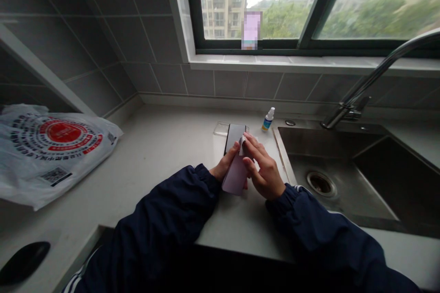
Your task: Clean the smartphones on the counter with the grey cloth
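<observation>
On my feed, a pale countertop [165,146] runs beneath a window [288,13], with a steel sink [283,155] at right. Over the near middle, my left hand [224,165] clamps a smartphone [235,178]; my right hand's [267,174] fingertips meet a small white cloth [242,143] on it, though I can't tell whether they grip it.

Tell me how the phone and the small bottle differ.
The phone is held in the left hand; the bottle stands upright on the counter. The phone is a flat slab, the bottle rounded with a narrower top. The phone looks partly mauve; the bottle, white with a blue-and-yellow label.
</observation>
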### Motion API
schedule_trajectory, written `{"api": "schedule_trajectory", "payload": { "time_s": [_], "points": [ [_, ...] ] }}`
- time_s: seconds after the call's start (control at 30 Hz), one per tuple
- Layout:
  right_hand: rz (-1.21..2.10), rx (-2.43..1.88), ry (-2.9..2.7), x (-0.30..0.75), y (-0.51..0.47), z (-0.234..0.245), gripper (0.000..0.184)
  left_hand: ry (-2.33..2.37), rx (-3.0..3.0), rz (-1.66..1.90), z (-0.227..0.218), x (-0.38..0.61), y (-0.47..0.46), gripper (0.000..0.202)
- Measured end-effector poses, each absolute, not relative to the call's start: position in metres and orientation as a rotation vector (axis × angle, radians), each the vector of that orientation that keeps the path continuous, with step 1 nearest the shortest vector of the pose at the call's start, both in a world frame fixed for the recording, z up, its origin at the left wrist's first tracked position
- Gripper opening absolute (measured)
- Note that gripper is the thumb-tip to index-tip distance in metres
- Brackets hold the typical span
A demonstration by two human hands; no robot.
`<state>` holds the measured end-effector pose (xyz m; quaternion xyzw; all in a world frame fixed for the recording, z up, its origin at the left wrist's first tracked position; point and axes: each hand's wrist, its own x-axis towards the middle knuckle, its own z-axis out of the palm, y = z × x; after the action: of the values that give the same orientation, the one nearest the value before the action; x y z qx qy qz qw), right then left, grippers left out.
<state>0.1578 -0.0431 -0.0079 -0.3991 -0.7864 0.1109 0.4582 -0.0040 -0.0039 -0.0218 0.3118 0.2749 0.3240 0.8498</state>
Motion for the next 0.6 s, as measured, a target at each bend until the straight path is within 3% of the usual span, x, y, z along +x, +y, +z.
{"api": "schedule_trajectory", "payload": {
  "time_s": [0.1,0.6],
  "points": [
    [0.297,-0.899,-1.877,0.159,-0.044,-0.004,0.053,0.650,0.821,0.475,-0.016,-0.008,-0.006,0.083],
    [0.307,-1.026,-1.716,0.164,-0.032,-0.006,0.043,0.252,0.805,0.559,-0.026,-0.012,0.012,0.087]
  ]
}}
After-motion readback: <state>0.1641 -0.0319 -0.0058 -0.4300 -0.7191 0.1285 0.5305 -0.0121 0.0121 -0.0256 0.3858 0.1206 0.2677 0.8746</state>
